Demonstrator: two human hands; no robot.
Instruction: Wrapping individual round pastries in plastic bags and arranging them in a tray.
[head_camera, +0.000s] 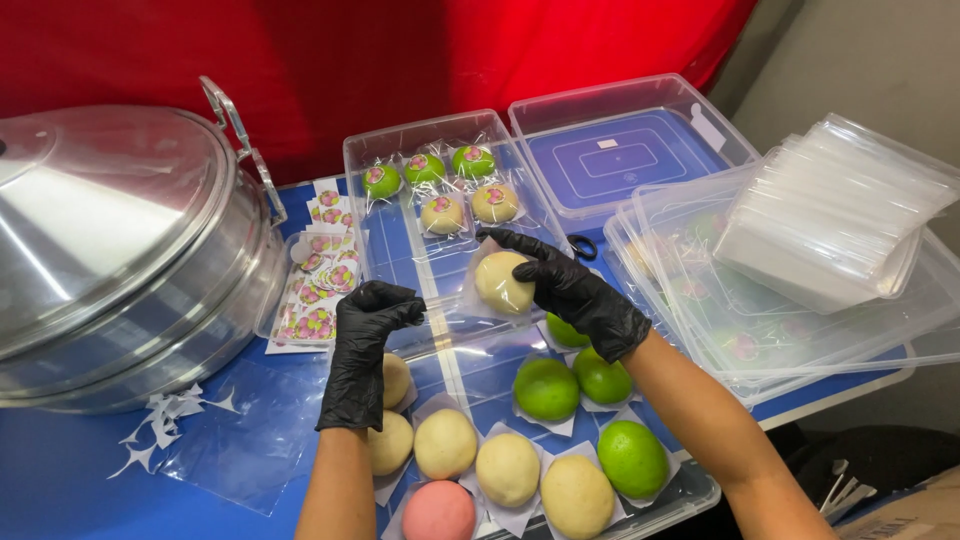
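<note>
Bagged cream bun (502, 282) half-hidden by gloved hands, pink bun (439, 512) cut off

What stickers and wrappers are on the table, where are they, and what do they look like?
Sticker sheets: beside the big metal steamer pot; round, pink and green.
Wrapped buns: five in the clear tray's far end, three green, two cream, each with a round sticker.
Clear wrapper: around the cream bun in the right hand; left hand touches its edge.
Stack of clear bags: right side.
</note>
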